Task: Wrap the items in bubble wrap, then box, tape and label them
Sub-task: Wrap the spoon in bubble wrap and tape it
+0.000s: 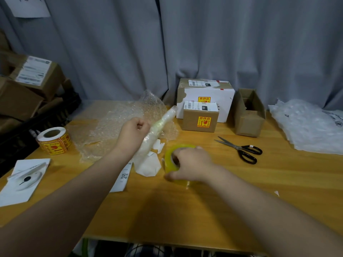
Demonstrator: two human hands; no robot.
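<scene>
My left hand (132,133) is closed around a long bubble-wrapped bundle (163,123), holding it tilted, its far end pointing up and away from me. Just to its right and nearer me, my right hand (191,165) grips the roll of tape (168,161), fingers curled through its core. A loose sheet of bubble wrap (111,127) lies behind my left hand, and scissors (241,150) lie to the right of my right hand.

Glossy plastic tape roll (175,165) on smooth wooden table (241,182)
</scene>
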